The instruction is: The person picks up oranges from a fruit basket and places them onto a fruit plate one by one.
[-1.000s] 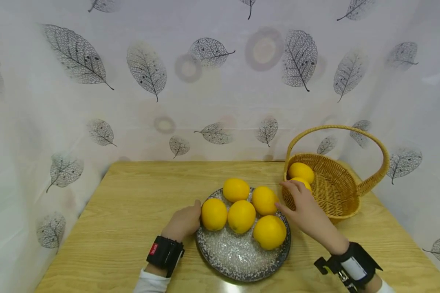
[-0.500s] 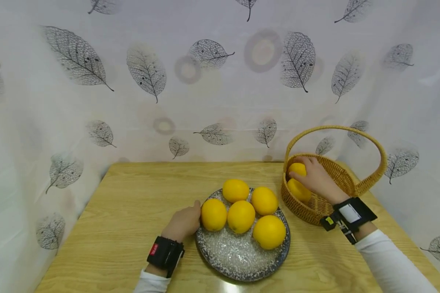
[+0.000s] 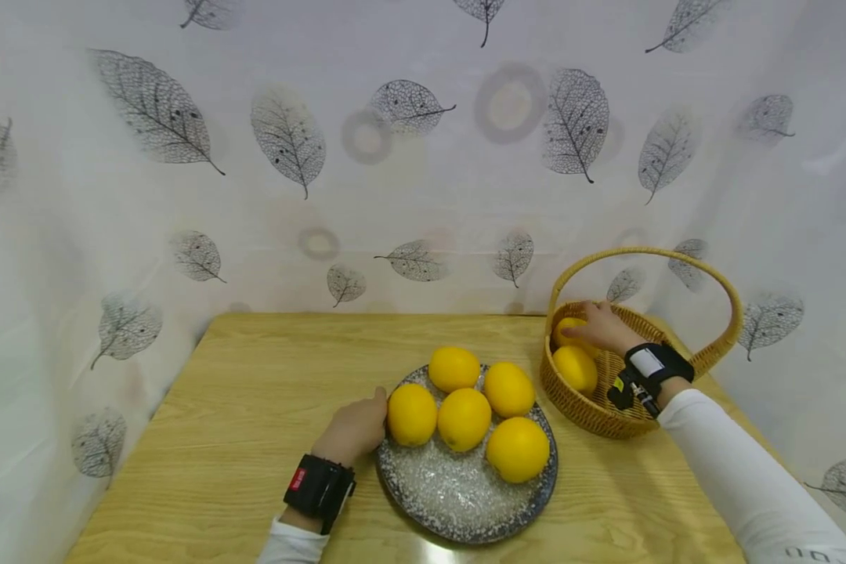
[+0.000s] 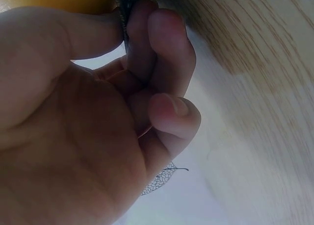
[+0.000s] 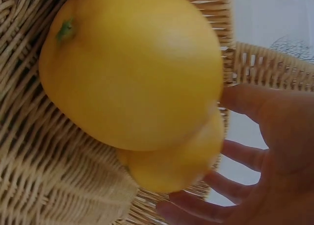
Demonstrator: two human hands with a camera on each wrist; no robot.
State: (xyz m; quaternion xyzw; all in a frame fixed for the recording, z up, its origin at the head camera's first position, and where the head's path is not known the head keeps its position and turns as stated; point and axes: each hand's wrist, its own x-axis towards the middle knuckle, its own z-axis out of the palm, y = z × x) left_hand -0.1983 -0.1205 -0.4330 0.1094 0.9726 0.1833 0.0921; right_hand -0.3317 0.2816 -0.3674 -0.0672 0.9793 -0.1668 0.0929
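My left hand (image 3: 352, 429) pinches the left rim of the dark speckled plate (image 3: 458, 501); in the left wrist view the thumb and index finger meet on the thin plate edge. Several yellow oval fruits (image 3: 464, 419) lie on that plate. To the right, my right hand (image 3: 604, 327) reaches over the rim of a wicker basket (image 3: 585, 413). Its thumb and spread fingers curl round the rear yellow fruit (image 5: 171, 171), which they partly cover. A second yellow fruit (image 5: 132, 68), showing a green stem mark, lies in front of it in the basket.
The basket's tall arched handle (image 3: 641, 252) rises over the right forearm. All of this stands on a light wooden table (image 3: 275, 368). Behind the table's back edge hangs a pale curtain (image 3: 423, 180) printed with leaves.
My right hand has moved from between the plate and basket into the basket, onto the rear yellow fruit. The front fruit there is now uncovered. My left hand stays on the plate rim.
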